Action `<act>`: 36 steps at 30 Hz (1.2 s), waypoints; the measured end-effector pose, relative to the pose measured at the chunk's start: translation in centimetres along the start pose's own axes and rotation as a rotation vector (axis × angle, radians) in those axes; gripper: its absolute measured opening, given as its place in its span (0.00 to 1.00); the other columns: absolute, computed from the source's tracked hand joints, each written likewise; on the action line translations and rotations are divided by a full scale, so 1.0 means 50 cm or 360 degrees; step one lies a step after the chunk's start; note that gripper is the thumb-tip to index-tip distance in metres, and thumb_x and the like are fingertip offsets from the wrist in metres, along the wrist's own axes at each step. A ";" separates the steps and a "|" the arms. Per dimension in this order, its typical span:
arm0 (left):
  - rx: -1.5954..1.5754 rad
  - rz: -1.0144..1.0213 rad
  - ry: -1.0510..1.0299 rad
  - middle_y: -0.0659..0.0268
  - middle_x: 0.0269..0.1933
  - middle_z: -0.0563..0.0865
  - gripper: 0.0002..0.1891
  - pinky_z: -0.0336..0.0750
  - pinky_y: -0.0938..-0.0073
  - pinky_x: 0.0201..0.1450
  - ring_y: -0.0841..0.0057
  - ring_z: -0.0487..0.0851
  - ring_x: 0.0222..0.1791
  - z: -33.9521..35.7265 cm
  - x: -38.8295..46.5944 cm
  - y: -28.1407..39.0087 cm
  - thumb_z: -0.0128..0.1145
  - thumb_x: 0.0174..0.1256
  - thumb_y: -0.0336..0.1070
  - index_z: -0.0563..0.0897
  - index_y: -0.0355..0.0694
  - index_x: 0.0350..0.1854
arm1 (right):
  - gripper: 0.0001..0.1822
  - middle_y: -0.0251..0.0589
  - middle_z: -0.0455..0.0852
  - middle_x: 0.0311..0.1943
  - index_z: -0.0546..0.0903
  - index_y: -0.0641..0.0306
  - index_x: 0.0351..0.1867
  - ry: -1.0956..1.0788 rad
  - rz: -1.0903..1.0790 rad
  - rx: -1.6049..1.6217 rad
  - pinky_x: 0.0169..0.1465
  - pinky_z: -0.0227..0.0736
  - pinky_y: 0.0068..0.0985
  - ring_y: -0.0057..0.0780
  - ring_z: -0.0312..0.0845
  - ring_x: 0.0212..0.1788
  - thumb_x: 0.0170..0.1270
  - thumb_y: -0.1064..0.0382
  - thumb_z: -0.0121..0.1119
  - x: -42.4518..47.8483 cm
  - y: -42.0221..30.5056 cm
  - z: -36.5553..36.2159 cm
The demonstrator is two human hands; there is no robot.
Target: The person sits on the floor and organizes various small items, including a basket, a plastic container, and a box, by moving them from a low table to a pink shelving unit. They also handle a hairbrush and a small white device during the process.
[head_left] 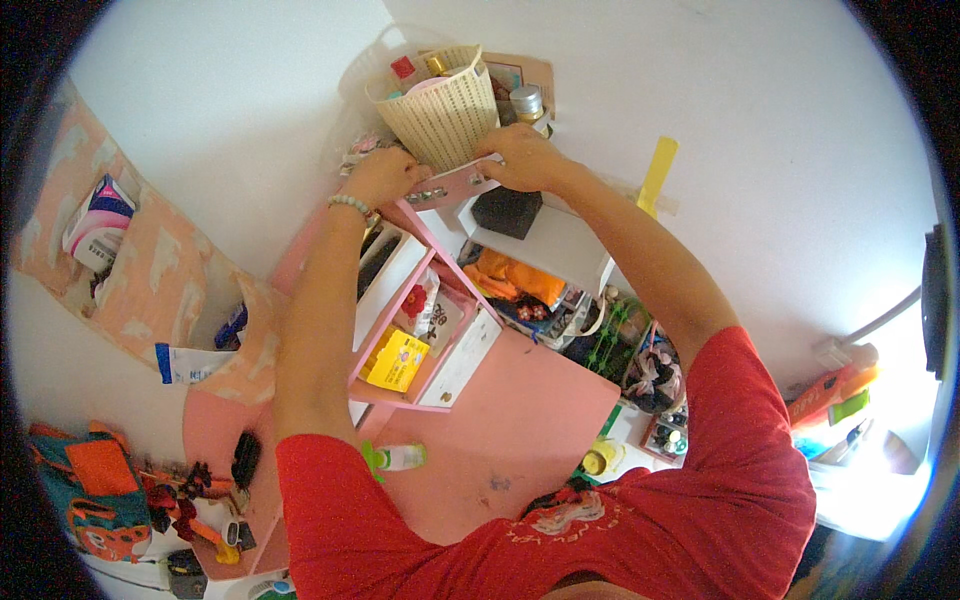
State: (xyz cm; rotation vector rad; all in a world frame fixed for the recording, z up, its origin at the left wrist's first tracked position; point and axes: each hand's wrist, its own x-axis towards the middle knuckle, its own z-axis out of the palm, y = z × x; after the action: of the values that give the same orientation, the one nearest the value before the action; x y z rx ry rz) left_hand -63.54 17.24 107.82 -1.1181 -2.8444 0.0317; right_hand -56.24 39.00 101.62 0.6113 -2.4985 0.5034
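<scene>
Both my arms reach forward over a pink cabinet with white-lined compartments. My left hand (386, 176), a bead bracelet at its wrist, is curled over the left part of a narrow pink board (454, 184) at the cabinet top. My right hand (523, 157) grips the same board's right end, thumb in front. Small metallic clips (427, 196) sit along the board between the hands. Right behind it stands a cream woven plastic basket (442, 120) holding bottles and boxes. Below my right hand, a black angular object (508, 211) lies in a white compartment.
A yellow packet (397, 360) lies in an open cabinet compartment. On the pink tabletop (480, 420) stands a green-topped clear bottle (403, 457). Orange cloth (517, 274) and hair ties (656, 375) fill containers at right. A fabric wall organizer (165, 277) hangs left; a silver-lidded jar (527, 101) stands behind.
</scene>
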 end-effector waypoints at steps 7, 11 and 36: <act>0.0109 -0.0033 0.0119 0.51 0.33 0.84 0.19 0.74 0.58 0.44 0.54 0.82 0.36 -0.003 -0.013 0.014 0.50 0.60 0.49 0.84 0.37 0.34 | 0.17 0.51 0.83 0.32 0.82 0.64 0.35 -0.0153 0.0034 -0.0029 0.48 0.70 0.40 0.49 0.78 0.41 0.55 0.52 0.56 0.011 -0.007 -0.017; -0.0098 0.0007 0.0646 0.53 0.34 0.84 0.15 0.75 0.60 0.41 0.56 0.82 0.34 -0.034 -0.094 0.044 0.53 0.60 0.46 0.84 0.39 0.36 | 0.16 0.52 0.82 0.32 0.81 0.65 0.35 -0.0003 0.0141 -0.0443 0.48 0.70 0.41 0.50 0.78 0.40 0.57 0.53 0.54 -0.014 -0.023 -0.001; -0.1199 -0.0897 0.1127 0.65 0.29 0.80 0.06 0.70 0.80 0.33 0.81 0.75 0.28 0.241 -0.759 0.126 0.54 0.60 0.30 0.80 0.32 0.34 | 0.13 0.48 0.80 0.43 0.79 0.63 0.45 0.0414 0.0099 0.0432 0.51 0.70 0.31 0.42 0.75 0.48 0.56 0.67 0.57 -0.246 -0.190 0.051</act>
State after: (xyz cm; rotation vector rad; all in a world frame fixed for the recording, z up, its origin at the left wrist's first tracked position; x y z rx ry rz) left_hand -32.61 -3.83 92.78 -0.2085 -2.3800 -1.2592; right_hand -42.99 33.87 94.86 0.5306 -2.2254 0.8961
